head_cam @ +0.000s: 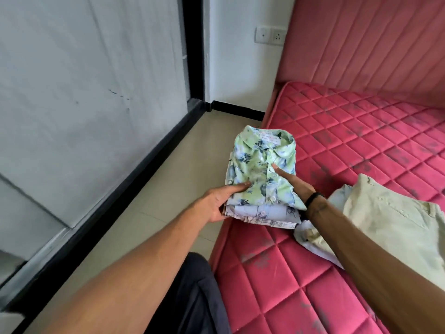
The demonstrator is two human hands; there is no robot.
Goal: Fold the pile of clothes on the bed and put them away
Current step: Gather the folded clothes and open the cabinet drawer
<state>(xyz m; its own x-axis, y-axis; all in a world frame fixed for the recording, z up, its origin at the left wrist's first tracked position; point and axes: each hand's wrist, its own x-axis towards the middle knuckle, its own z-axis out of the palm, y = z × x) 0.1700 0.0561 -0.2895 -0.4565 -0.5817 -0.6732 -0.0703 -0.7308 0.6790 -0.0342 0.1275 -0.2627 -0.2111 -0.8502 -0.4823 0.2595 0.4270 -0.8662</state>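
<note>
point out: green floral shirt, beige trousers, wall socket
green floral shirt (261, 165), head view, front placket below the collar
beige trousers (390, 222), head view, middle of the fabric
wall socket (271, 36), head view, centre of the plate

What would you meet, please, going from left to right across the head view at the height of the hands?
Grey wall → tiled floor → left hand → stack of folded shirts → right hand → pale trousers on the red mattress.

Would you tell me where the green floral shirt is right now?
The green floral shirt tops the folded stack at the mattress's left edge, between both hands.
</note>
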